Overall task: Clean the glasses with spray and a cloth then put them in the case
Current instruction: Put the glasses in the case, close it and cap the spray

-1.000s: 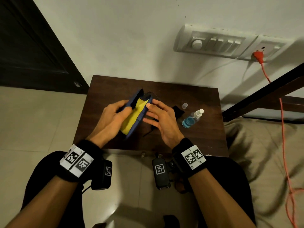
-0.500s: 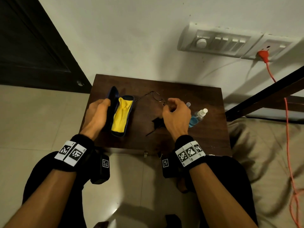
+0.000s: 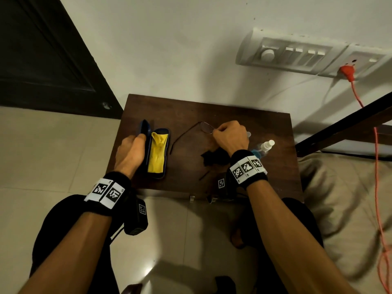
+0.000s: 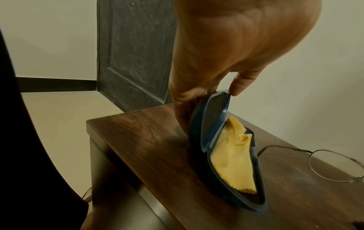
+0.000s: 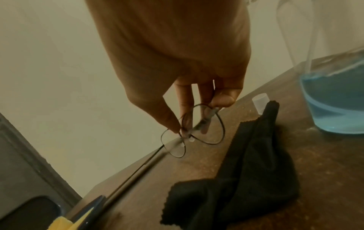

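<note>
the glasses (image 3: 204, 127) sit at the far middle of the table (image 3: 275, 166), pinched at the frame by the right hand (image 3: 230, 137). left of them the open case (image 3: 158, 153), a yellow cloth (image 3: 157, 153) inside, has its lid gripped by the left hand (image 3: 129, 154). a black cloth (image 3: 214, 158) lies near the right wrist, the spray (image 3: 262, 149) right of it.

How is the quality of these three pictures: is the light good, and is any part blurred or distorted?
Head view: dim, warm light; wide-angle bending of the wall edges; a glare spot on the floor tiles. Left wrist view: fairly sharp on the case and yellow cloth; the left hand looms large. Right wrist view: soft and hazy; the glasses, pinched by the right hand, look blurred.
</note>
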